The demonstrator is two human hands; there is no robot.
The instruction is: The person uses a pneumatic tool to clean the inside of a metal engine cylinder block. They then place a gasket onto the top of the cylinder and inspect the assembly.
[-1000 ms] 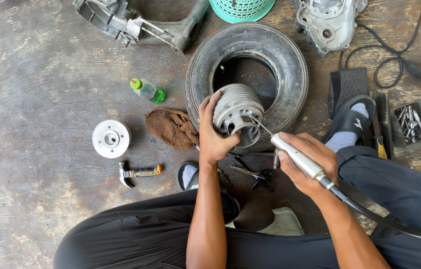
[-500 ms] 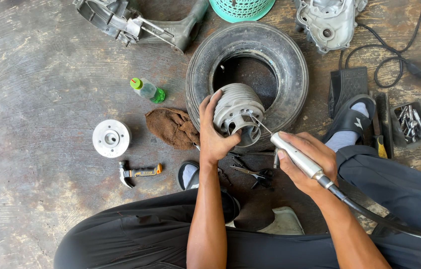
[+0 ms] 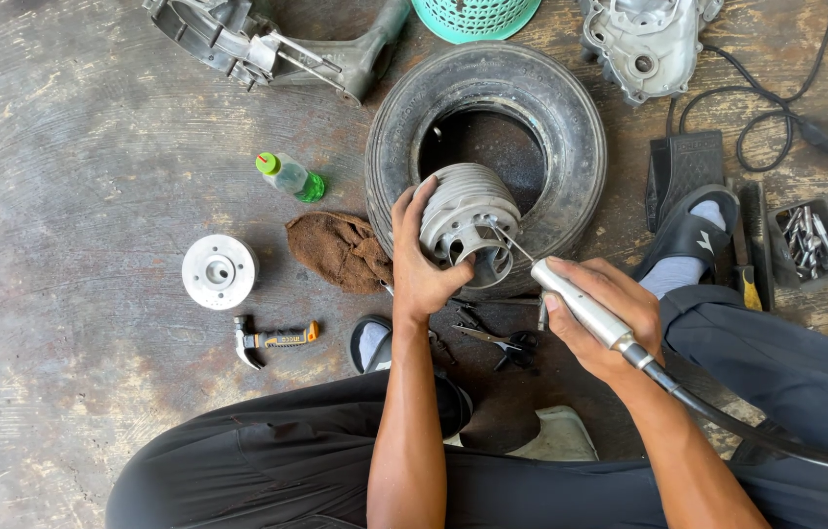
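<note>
left hand (image 3: 426, 274) grips ribbed metal cylinder (image 3: 468, 217); right hand (image 3: 602, 315) steel grinder handpiece (image 3: 583, 312).

1 view only. Camera sits on person's head, looks almost straight down at grey concrete floor (image 3: 61, 147). Close in: person's own dark-trousered legs (image 3: 267, 470) fill bottom edge, both bare forearms reach up from bottom into middle. Black rubber tyre (image 3: 585, 147) lies near top. Top edge cuts off teal plastic basket (image 3: 476, 15).
</note>
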